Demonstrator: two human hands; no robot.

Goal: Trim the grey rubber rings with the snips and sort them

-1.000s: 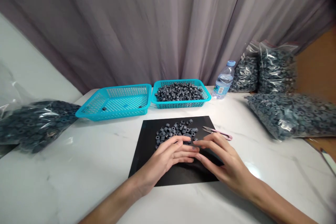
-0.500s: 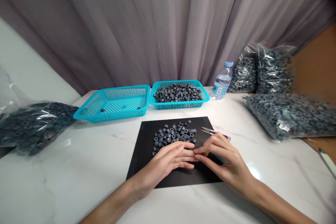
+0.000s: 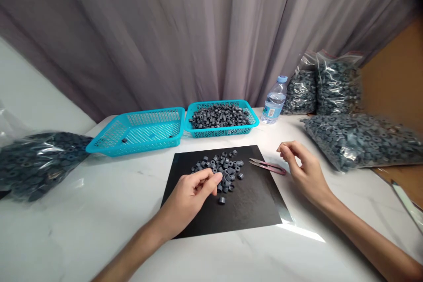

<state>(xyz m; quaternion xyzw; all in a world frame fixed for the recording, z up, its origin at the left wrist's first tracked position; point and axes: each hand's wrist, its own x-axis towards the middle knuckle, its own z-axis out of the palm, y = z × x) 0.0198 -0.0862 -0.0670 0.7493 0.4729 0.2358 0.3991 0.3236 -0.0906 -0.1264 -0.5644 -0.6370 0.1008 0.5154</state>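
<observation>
A pile of small dark-grey plastic cylinders (image 3: 228, 169) with holes lies on a black mat (image 3: 254, 202). At the pile's near left edge is my left hand (image 3: 194, 191), its thumb and fingers pinched together; what they hold, if anything, is hidden. A single grey cylinder (image 3: 222, 201) sits on the mat just in front of that hand. My right hand (image 3: 306, 172) is raised to the right of the mat, fingers curled in a pinch, with nothing I can make out in them. Near it, thread snips (image 3: 269, 166) with pink handles lie across the mat's right edge.
Behind the mat stand a turquoise basket (image 3: 221, 132) full of grey cylinders and another turquoise basket (image 3: 145, 141) with a few pieces. A water bottle (image 3: 274, 101) stands beside them. Bulging clear bags of cylinders lie at left (image 3: 42, 158) and right (image 3: 360, 141).
My hands have parted from where their fingertips met over the mat. The right moved right, past the snips; the left drew back to the pile and closed its fingers.
</observation>
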